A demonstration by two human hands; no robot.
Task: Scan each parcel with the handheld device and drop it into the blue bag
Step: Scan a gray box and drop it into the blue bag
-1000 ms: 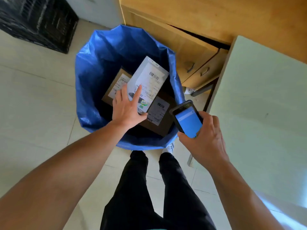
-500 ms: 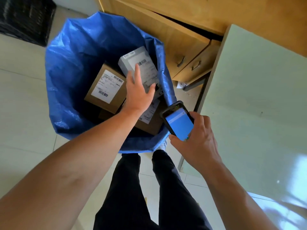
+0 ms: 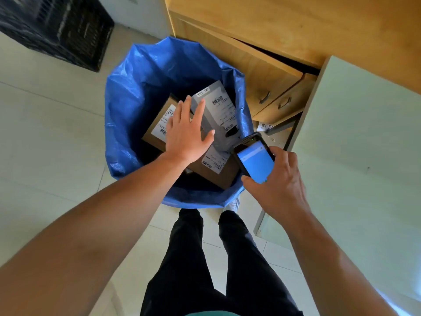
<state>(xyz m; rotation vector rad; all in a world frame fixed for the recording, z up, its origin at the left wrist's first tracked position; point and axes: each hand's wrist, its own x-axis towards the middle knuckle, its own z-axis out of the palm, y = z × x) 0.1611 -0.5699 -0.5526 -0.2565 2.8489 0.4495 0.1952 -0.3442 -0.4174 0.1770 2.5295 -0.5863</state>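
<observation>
Item: grey parcel (image 3: 218, 110), a flat rectangular carton with a matte grey face, white printed text and 2 barcodes showing, 1 toward the upper edge and 1 toward the lower. Location: inside the blue bag (image 3: 136, 87), lying tilted on top of 2 others, the left brown carton (image 3: 151, 136) with a white label and the lower brown carton (image 3: 219, 176) with a white barcode label. Bag: woven blue plastic, mouth wide open, standing on the tiled floor beside a wooden cabinet (image 3: 250, 65) with 2 drawers. Left hand (image 3: 184, 135): over the bag mouth, fingers straight and spread, grasping nothing. Its fingertips overlap the grey parcel's left edge, but contact cannot be determined. Right hand (image 3: 280, 185): fingers and thumb wrapped round the handheld device (image 3: 255, 160), which has a black casing and a lit blue screen facing up, at the bag's near right rim. Step, as judged: the drop of the grey parcel reads as finished, with the parcel let go and at rest. Next move, as judged: left hand to lift clear of the bag and take up a further parcel, label side turned toward the device for scanning. No unscanned parcel is in view.
</observation>
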